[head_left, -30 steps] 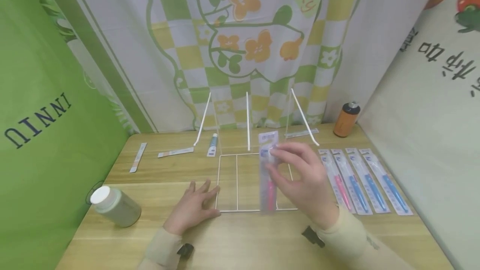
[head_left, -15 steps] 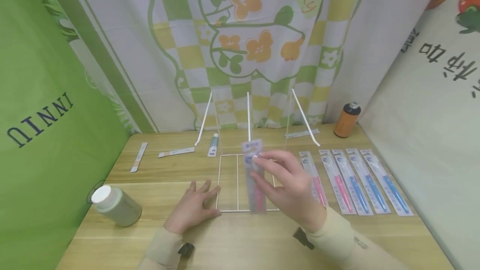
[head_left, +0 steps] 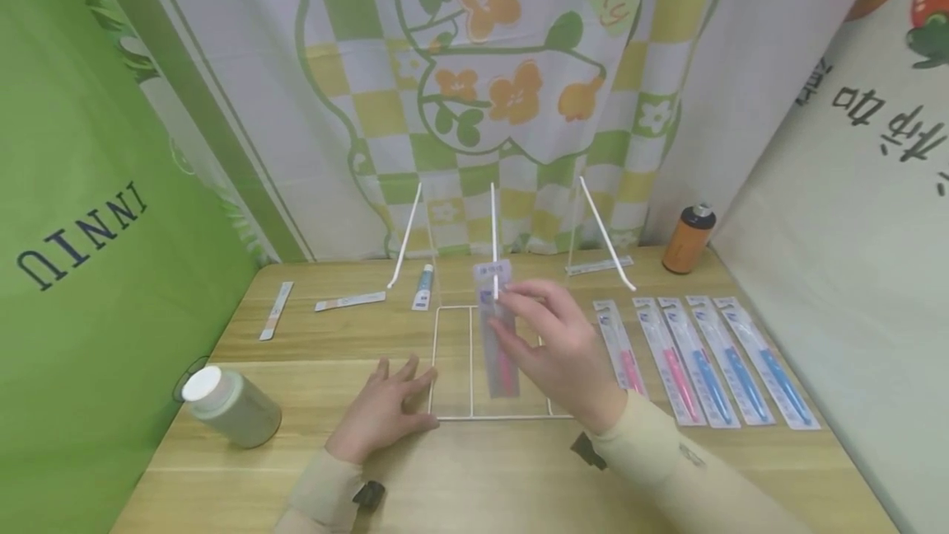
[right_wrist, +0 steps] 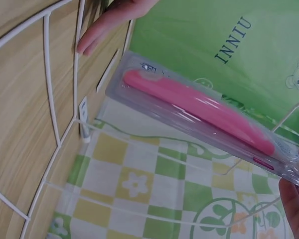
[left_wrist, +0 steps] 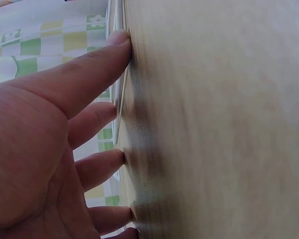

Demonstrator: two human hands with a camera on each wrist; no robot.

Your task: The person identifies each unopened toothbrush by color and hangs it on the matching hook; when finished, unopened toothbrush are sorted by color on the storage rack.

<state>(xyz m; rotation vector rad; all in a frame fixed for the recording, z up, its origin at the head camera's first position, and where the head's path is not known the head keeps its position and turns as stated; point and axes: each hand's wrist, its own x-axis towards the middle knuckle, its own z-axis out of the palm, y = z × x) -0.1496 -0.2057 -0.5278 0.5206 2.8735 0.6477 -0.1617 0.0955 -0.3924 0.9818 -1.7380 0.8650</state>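
My right hand (head_left: 552, 344) pinches a packaged pink toothbrush (head_left: 498, 353) near its top between thumb and fingers. The pack hangs upright at the end of the middle prong of a white wire rack (head_left: 470, 361). In the right wrist view the pink handle (right_wrist: 199, 107) shows through the clear blister. My left hand (head_left: 385, 414) lies on the table with fingers spread, thumb and fingertips at the left side of the rack's base. In the left wrist view the fingers (left_wrist: 97, 122) are straight and spread, their tips at the wood.
Several packaged toothbrushes (head_left: 715, 361) lie in a row on the right. Behind them stands an orange bottle (head_left: 688, 241). A toothpaste tube (head_left: 423, 288) and thin flat packs (head_left: 350, 301) lie at the back. On the left is a green jar with a white cap (head_left: 231, 408).
My right hand has moved left with the pink toothbrush pack, from the rack's right part to the middle prong, then slightly up. The left hand has stayed in place.
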